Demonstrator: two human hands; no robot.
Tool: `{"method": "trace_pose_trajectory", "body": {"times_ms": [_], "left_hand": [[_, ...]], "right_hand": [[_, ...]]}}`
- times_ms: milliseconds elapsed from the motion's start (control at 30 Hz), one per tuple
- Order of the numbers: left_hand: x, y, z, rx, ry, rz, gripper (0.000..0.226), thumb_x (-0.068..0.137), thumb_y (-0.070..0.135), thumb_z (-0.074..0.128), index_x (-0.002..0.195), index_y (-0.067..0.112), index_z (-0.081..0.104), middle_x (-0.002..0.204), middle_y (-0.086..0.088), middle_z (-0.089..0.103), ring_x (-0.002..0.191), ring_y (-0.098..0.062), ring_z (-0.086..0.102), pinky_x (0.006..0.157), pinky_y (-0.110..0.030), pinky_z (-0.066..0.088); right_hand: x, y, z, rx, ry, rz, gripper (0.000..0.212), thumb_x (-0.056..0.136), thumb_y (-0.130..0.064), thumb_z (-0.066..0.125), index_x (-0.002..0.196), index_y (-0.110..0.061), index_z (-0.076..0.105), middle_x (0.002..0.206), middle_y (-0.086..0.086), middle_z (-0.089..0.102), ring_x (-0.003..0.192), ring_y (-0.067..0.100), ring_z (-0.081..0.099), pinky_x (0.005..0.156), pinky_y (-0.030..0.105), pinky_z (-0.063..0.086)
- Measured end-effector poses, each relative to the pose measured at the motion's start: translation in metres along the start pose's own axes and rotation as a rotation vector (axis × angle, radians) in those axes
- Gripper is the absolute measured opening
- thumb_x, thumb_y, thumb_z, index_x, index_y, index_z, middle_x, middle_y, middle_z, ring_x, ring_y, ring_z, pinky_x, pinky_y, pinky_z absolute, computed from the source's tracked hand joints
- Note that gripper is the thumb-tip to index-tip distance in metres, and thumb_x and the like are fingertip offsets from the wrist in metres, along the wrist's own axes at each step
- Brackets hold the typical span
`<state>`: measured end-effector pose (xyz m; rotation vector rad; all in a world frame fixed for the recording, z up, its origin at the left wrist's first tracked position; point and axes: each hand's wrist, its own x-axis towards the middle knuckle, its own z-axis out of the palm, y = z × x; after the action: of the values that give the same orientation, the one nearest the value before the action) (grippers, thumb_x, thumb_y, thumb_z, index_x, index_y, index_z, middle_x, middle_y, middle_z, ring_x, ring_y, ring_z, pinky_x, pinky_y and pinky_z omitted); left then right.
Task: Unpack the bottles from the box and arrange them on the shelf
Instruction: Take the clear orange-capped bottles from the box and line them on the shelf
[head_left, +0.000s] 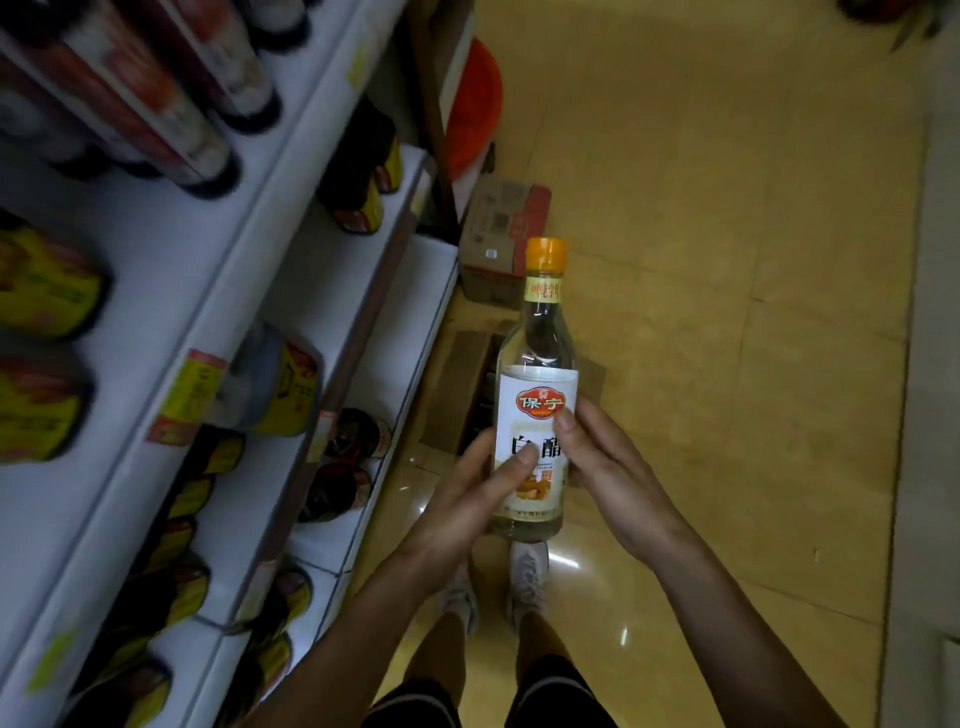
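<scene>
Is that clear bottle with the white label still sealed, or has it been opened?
Shut, as far as shows: the orange cap sits on the neck of the white vinegar bottle, with a printed band just below it. Whether that seal is unbroken, cannot tell.

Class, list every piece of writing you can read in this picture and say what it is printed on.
"保宁": red badge on the bottle's white label.
"白醋": large characters lower on that label, partly covered by fingers.
Neck band: characters too small to read.
Shelf price tags, cardboard box: too blurred to read.
</scene>
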<state>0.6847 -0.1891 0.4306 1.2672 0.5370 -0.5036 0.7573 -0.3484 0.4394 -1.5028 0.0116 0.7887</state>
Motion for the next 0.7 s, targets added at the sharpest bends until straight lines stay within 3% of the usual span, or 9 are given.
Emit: {"method": "trace_pose_trajectory", "body": {"times_ms": [133, 267, 333, 467, 600, 700], "left_hand": [[-0.046, 0.046, 0.02, 0.018, 0.03, 0.064, 0.054, 0.086, 0.068, 0.069, 0.134, 0.046, 0.061, 0.132, 0.01, 0.071, 0.122, -0.012, 0.069, 0.103, -0.053, 0.055], [-0.089, 0.074, 0.037, -0.015, 0.081, 0.15, 0.052, 0.085, 0.064, 0.072, 0.133, 0.046, 0.062, 0.131, 0.007, 0.072, 0.12, -0.017, 0.07, 0.102, -0.055, 0.055], [-0.105, 0.084, 0.042, -0.024, 0.108, 0.192, 0.052, 0.084, 0.066, 0.073, 0.131, 0.047, 0.063, 0.13, 0.007, 0.073, 0.119, -0.016, 0.071, 0.101, -0.05, 0.057], [-0.145, 0.112, 0.041, -0.039, 0.189, 0.29, 0.055, 0.077, 0.074, 0.074, 0.126, 0.053, 0.063, 0.127, 0.013, 0.074, 0.115, -0.01, 0.072, 0.09, -0.034, 0.062], [-0.181, 0.137, 0.029, -0.074, 0.286, 0.411, 0.064, 0.073, 0.078, 0.074, 0.131, 0.056, 0.058, 0.129, 0.015, 0.072, 0.117, -0.009, 0.07, 0.102, -0.048, 0.056], [-0.208, 0.151, 0.018, -0.086, 0.34, 0.501, 0.062, 0.074, 0.077, 0.074, 0.13, 0.054, 0.06, 0.13, 0.015, 0.071, 0.118, -0.01, 0.07, 0.1, -0.046, 0.057]], "right_hand": [[-0.032, -0.057, 0.003, -0.035, -0.028, -0.072, 0.04, 0.091, -0.062, 0.058, 0.13, -0.051, 0.062, 0.131, -0.017, 0.07, 0.122, 0.003, 0.066, 0.09, 0.02, 0.056], [-0.061, -0.101, 0.011, -0.079, -0.075, -0.155, 0.031, 0.095, -0.056, 0.057, 0.125, -0.052, 0.064, 0.126, -0.015, 0.072, 0.117, 0.005, 0.068, 0.088, 0.022, 0.057], [-0.069, -0.118, 0.017, -0.101, -0.087, -0.2, 0.028, 0.095, -0.053, 0.056, 0.12, -0.05, 0.066, 0.121, -0.013, 0.074, 0.113, 0.006, 0.07, 0.086, 0.021, 0.057], [-0.088, -0.161, 0.039, -0.129, -0.183, -0.305, 0.041, 0.094, -0.055, 0.056, 0.131, -0.038, 0.063, 0.122, -0.012, 0.075, 0.112, 0.007, 0.071, 0.084, 0.017, 0.056], [-0.098, -0.203, 0.069, -0.165, -0.299, -0.419, 0.036, 0.094, -0.054, 0.056, 0.127, -0.043, 0.064, 0.122, -0.012, 0.075, 0.111, 0.008, 0.072, 0.083, 0.019, 0.058], [-0.103, -0.227, 0.095, -0.192, -0.386, -0.477, 0.039, 0.096, -0.054, 0.055, 0.13, -0.037, 0.063, 0.122, -0.006, 0.075, 0.112, 0.012, 0.072, 0.084, 0.026, 0.059]]}}
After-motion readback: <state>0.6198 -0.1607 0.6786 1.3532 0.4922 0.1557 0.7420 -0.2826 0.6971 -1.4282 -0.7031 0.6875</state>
